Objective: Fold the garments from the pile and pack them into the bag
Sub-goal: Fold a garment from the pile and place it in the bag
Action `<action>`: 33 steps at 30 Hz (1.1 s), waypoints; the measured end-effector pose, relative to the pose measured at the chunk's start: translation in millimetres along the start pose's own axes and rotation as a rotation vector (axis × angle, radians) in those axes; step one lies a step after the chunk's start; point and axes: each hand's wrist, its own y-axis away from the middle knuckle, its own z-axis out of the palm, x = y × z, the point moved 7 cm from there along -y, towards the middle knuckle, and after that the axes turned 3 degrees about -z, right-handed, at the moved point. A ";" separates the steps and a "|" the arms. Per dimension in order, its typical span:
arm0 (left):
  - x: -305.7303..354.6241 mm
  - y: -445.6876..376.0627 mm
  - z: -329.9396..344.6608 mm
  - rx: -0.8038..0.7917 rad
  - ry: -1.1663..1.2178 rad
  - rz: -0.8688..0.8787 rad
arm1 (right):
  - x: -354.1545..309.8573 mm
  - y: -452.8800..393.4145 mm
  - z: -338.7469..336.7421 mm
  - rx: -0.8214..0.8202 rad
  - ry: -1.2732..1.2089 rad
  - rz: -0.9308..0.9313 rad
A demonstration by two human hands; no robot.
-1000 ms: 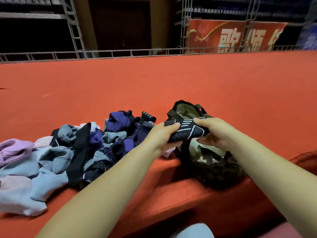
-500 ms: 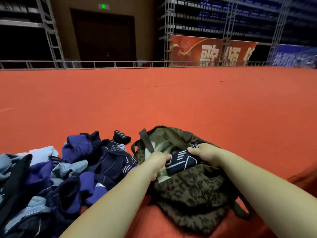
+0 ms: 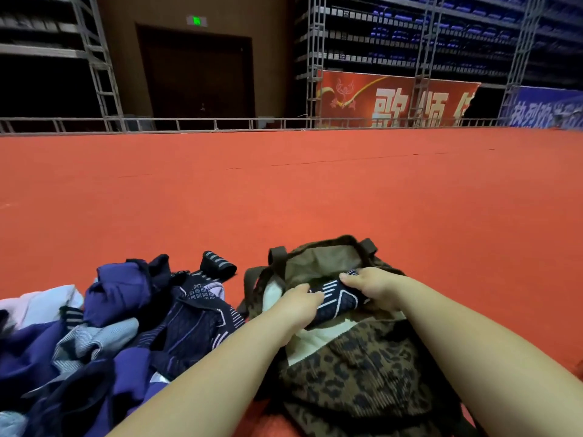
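- I see a folded garment, dark navy with white line markings and a quilted diamond texture, bundled into a short roll and sitting in the mouth of the bag.
- My left hand grips the roll's near-left end, its fingers curled over the cloth.
- My right hand holds the far-right end, thumb on top and the other fingers wrapped under, out of my sight.
- The bag is brown with a dark leopard-like print, its pale lining showing, two dark straps standing at the rim; it lies open on the red carpet.
- Just to the bag's left, the pile of garments lies loose and crumpled: purple, navy, pale blue-grey stripes, some pink at the far left edge.
- A small black piece with grey stripes sticks up at the pile's far side.
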 end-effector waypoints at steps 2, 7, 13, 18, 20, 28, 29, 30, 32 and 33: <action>6.7 -4.6 3.9 0.001 -0.078 0.049 | 1.4 -10.5 -6.2 0.053 0.066 0.004; -9.0 -26.6 23.2 -0.054 -0.245 0.073 | 5.7 -29.8 2.6 0.108 0.389 0.017; -3.2 -28.2 25.5 -0.070 -0.236 0.060 | -3.5 -15.4 2.5 0.172 0.666 0.129; 6.4 -3.1 2.8 -0.104 -0.014 0.055 | -13.8 16.6 -0.8 0.203 0.671 0.098; 7.0 22.6 -10.5 -0.138 0.092 0.073 | -18.9 37.7 -1.2 0.224 0.620 0.054; -34.4 123.4 -82.0 -0.103 0.190 0.109 | -99.4 134.9 70.5 0.234 0.365 -0.352; -44.6 136.5 -90.7 -0.111 0.177 0.095 | -107.9 143.7 87.3 0.220 0.350 -0.373; -57.3 149.7 -100.2 -0.115 0.157 0.079 | -114.8 149.8 105.3 0.198 0.339 -0.394; -81.9 173.6 -122.2 -0.069 0.145 0.044 | -124.7 158.7 140.0 0.138 0.328 -0.412; -92.6 184.9 -133.2 -0.038 0.157 0.024 | -126.8 161.8 156.8 0.091 0.309 -0.407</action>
